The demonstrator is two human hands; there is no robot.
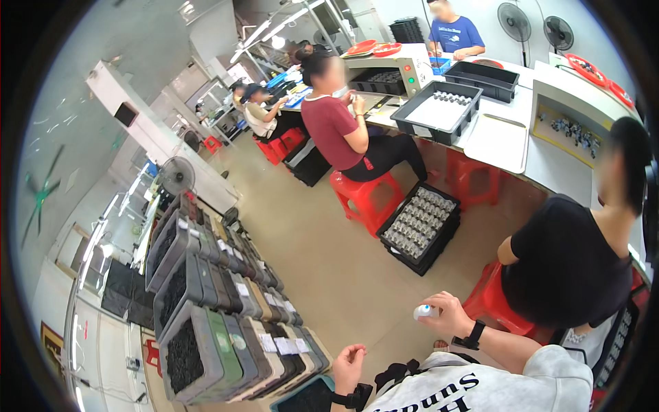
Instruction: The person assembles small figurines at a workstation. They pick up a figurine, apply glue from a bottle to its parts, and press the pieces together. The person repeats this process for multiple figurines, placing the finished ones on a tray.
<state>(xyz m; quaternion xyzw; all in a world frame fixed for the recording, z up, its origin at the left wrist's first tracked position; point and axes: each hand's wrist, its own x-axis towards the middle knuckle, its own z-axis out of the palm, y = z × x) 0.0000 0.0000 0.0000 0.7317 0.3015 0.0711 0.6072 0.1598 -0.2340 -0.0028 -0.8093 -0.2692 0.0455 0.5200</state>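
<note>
My right hand (449,316) is raised in front of me, its fingers closed on a small white object with a blue spot (425,311); its exact kind is too small to make out. My left hand (349,367) is lower and to the left, apart from the right one. Its fingertips are pinched together, and whatever they hold, if anything, does not show. Both wrists wear black bands.
Stacked grey bins (226,343) full of dark pieces line the left. Ahead on the floor is a black tray (420,226) of silvery parts. A person in black (570,261) sits close on my right; another in maroon (336,130) sits at the worktable (508,103).
</note>
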